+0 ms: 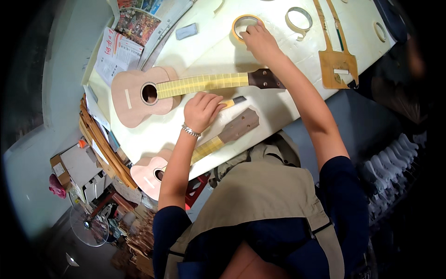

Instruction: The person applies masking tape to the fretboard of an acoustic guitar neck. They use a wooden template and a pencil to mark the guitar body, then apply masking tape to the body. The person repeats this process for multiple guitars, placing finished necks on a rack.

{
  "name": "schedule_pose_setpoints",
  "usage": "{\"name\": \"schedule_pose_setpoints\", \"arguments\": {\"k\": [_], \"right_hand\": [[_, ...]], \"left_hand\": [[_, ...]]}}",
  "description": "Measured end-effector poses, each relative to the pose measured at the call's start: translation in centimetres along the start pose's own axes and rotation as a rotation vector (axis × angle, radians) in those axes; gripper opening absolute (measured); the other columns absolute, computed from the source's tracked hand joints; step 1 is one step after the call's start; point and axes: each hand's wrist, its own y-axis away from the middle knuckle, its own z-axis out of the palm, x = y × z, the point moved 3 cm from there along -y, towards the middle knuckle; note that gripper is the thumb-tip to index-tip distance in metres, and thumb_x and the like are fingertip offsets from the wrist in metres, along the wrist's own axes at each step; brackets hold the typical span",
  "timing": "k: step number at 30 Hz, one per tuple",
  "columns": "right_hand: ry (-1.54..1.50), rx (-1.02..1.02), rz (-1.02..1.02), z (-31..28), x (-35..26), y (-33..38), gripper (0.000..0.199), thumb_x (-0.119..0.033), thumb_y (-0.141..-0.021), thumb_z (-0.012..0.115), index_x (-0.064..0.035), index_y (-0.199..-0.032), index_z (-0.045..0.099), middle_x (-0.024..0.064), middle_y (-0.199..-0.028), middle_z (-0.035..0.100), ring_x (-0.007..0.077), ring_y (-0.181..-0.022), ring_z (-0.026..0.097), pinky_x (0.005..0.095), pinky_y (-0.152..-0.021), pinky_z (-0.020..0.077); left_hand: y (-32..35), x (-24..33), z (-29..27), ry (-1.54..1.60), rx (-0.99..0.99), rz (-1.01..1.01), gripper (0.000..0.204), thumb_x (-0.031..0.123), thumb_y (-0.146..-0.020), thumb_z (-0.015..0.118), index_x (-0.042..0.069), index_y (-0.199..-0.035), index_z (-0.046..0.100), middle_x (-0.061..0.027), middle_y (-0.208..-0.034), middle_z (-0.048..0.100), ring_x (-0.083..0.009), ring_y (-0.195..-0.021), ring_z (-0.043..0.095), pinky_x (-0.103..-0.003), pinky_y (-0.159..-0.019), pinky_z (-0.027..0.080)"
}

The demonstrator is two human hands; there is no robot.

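Note:
My left hand [202,111] is closed around a short yellow tool [227,103] with a dark grey end; its exact kind does not show. Farther off, my right hand [261,43] grips the near right rim of a yellow-orange tape roll [234,29] on the table. Between the hands lies an unfinished ukulele [132,109], its fretboard covered in yellow tape and its dark headstock passing under my right forearm. A second, pinkish ukulele [146,176] lies nearer to me, partly hidden by my left forearm, its brown headstock [240,125] pointing right.
On the white table [209,56] are a grey block [186,31], another tape roll [288,21] and a flat wooden long-armed piece [327,72]. Newspapers [139,28] cover the far left. Wood strips [100,144] and a fan [88,225] stand at left; stacked white shapes [390,158] at right.

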Motion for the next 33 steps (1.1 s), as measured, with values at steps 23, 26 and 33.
{"name": "schedule_pose_setpoints", "arguments": {"k": [23,26,33], "right_hand": [[-1.896,0.578,0.362,-10.5,-22.7,9.9,0.018,-0.008,-0.086,0.048,-0.0018,-0.103,0.049,0.0109,-0.091,0.057,0.0246,-0.095,0.057,0.0435,-0.097,0.0427],[-2.095,0.584,-0.140,-18.2,-24.3,8.1,0.017,-0.011,-0.085,0.043,-0.0041,-0.100,0.043,0.0030,-0.074,0.046,0.0128,-0.067,0.048,0.0316,-0.071,0.0444],[-1.488,0.692,-0.065,-23.8,-37.9,3.0,0.014,-0.001,-0.082,0.049,-0.0008,-0.096,0.044,0.0032,-0.069,0.043,0.0107,-0.055,0.041,0.0266,-0.056,0.0390]], "left_hand": [[7.4,-9.9,-33.4,0.568,0.466,-0.512,0.029,0.016,-0.086,0.064,0.000,-0.110,0.056,-0.0087,-0.095,0.065,-0.0130,-0.080,0.060,-0.026,-0.074,0.049],[10.7,-7.2,-34.2,0.861,0.664,-0.376,0.026,0.013,-0.092,0.054,-0.002,-0.113,0.050,-0.0082,-0.086,0.061,-0.0128,-0.069,0.056,-0.026,-0.068,0.047],[11.8,0.2,-32.9,0.892,0.803,-0.148,0.027,0.006,-0.092,0.051,-0.005,-0.115,0.043,-0.0022,-0.074,0.046,-0.0103,-0.062,0.043,-0.025,-0.059,0.039]]}}
